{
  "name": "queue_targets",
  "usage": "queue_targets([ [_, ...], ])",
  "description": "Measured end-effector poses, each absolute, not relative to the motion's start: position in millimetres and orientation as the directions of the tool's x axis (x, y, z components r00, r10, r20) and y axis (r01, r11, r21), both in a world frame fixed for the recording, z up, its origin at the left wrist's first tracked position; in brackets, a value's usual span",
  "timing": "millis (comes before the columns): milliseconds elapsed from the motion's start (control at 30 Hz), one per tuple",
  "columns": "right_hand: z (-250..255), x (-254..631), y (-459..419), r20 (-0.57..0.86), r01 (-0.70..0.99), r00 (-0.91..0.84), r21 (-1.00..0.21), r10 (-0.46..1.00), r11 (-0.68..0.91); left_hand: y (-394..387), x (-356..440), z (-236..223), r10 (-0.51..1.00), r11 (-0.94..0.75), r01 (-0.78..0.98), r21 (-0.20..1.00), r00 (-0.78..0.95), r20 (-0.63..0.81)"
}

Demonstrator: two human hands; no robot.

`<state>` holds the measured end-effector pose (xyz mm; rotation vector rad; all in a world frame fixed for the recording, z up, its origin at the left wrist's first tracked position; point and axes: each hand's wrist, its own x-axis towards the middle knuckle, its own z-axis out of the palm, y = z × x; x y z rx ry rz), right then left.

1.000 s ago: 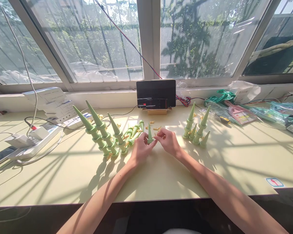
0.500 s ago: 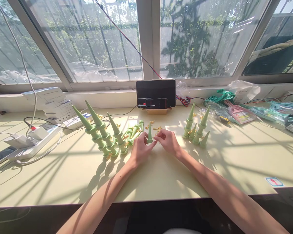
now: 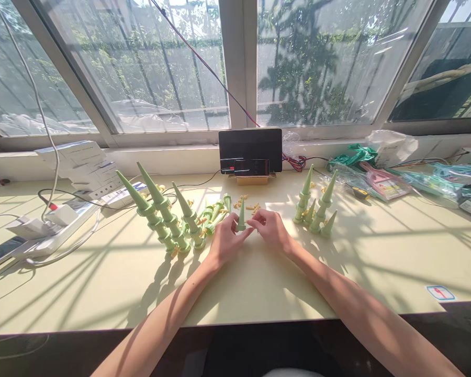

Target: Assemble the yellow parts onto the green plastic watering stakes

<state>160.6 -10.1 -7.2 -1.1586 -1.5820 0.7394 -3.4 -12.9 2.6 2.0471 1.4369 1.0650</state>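
My left hand (image 3: 226,234) is closed around the base of a small green plastic cone (image 3: 241,217), which stands point up between thumb and fingers. Close against its right side, my right hand (image 3: 272,229) is pinched, thumb and fingertips together; what they hold, if anything, is too small to make out. Behind the hands lie several small yellow pegs (image 3: 253,207). Loose green pieces (image 3: 216,212) lie just beyond my left hand. Tall green spiked stacks (image 3: 172,222) stand to the left, and shorter green spiked pieces (image 3: 317,209) stand to the right.
A black tablet (image 3: 250,144) with a phone before it leans at the back on a cardboard stand. A power strip (image 3: 65,230) with chargers and cables lies at left. Plastic bags and a pink packet (image 3: 384,180) lie at back right. A sticker (image 3: 440,292) marks the table's front.
The cone in my left hand has tilted very slightly. Otherwise both hands stay in nearly the same place, and the pieces on the table have not moved.
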Motion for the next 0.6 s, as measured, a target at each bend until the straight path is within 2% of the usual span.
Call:
queue_targets([
  [233,-10.0,160.3,-7.6,0.380,0.350,-0.036,-0.862,0.924,0.368,-16.1,-2.2,7.1,0.935,-0.352,0.563,0.748,0.182,0.303],
  [433,-9.1,162.4,-4.4,0.430,0.397,-0.006,-0.827,0.903,0.397,-15.0,-0.2,9.1,0.976,-0.206,0.456,0.866,0.158,0.149],
  [600,-7.4,163.2,-4.4,0.437,0.384,-0.008,-0.829,0.900,0.406,-10.8,-0.9,5.9,0.984,-0.165,0.377,0.912,0.129,0.125],
])
